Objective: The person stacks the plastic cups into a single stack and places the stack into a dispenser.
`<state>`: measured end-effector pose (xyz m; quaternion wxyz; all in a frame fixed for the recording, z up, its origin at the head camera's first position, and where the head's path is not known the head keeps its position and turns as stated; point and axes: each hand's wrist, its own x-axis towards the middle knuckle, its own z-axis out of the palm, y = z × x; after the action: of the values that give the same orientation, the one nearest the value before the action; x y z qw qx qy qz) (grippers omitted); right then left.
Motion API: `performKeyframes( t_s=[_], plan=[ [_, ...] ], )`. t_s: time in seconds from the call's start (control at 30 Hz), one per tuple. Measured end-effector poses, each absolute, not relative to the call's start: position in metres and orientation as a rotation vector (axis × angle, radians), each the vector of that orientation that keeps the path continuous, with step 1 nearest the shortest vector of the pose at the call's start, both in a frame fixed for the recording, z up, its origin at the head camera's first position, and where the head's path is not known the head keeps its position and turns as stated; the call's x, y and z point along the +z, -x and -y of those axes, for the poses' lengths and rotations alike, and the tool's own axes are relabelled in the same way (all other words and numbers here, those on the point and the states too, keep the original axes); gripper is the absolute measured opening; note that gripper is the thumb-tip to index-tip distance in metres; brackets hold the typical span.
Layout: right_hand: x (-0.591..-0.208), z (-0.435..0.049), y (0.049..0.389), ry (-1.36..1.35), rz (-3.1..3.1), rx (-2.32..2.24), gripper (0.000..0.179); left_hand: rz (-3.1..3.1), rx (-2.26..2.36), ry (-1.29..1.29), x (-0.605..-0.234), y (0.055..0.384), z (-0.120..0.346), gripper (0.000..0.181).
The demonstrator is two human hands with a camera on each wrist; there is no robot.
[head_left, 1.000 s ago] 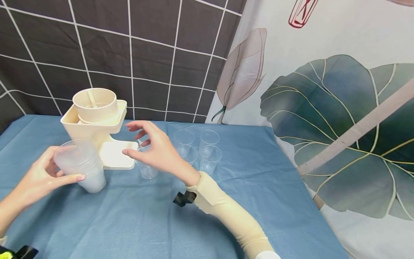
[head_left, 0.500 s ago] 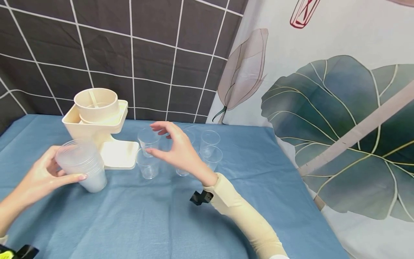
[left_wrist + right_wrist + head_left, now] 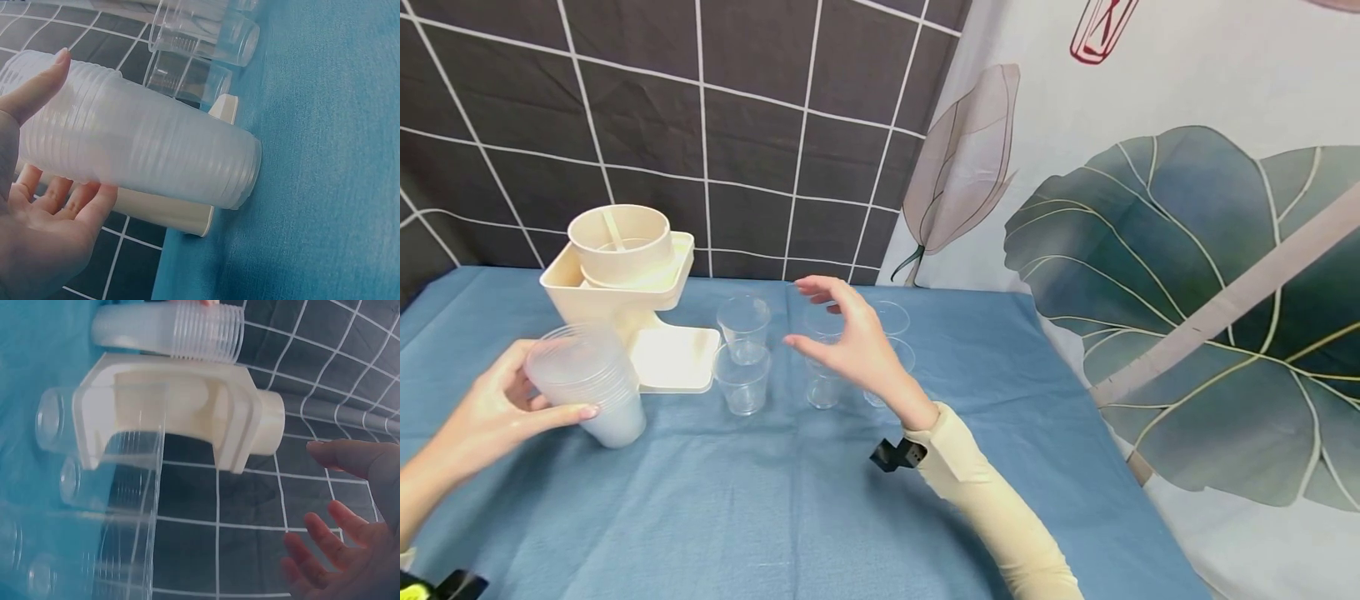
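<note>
My left hand [image 3: 497, 412] grips a stack of nested clear plastic cups [image 3: 601, 387] near its rims. In the left wrist view, the thumb [image 3: 40, 87] lies on one side of the stack and the fingers on the other; the stack tilts, its base close to the cloth. Farther right, my right hand [image 3: 861, 346] hovers over single clear cups with thumb and fingers spread, holding nothing. Two upright cups, the nearer one [image 3: 743, 383] in full view, stand left of that hand. Behind it are more cups [image 3: 823, 385], partly hidden by the hand and wrist.
A cream plastic stand [image 3: 658, 354] with a round container [image 3: 625, 242] on top stands behind the stack. Blue cloth [image 3: 715, 508] covers the table. A dark gridded backdrop [image 3: 752, 142] rises at the back, a leaf-print curtain [image 3: 1150, 292] at the right.
My right hand has moved right, away from the cups beside the stand, and now hovers over those farther right. The left hand and its stack have stayed in place.
</note>
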<state>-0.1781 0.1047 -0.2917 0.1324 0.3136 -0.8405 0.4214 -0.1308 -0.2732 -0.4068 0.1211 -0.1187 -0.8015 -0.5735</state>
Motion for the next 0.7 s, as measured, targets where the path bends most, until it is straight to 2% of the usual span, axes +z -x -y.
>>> performKeyframes(
  t_s=[0.5,0.7],
  plan=[
    [-0.299,-0.144,0.18,-0.764,2.445,1.234,0.063,2.243,-1.829,0.409,-0.391,0.121,0.263,0.074],
    [-0.299,-0.16,0.182,-0.707,2.436,1.259,0.064,2.314,-1.707,0.368,-0.408,0.131,0.274,0.076]
  ],
)
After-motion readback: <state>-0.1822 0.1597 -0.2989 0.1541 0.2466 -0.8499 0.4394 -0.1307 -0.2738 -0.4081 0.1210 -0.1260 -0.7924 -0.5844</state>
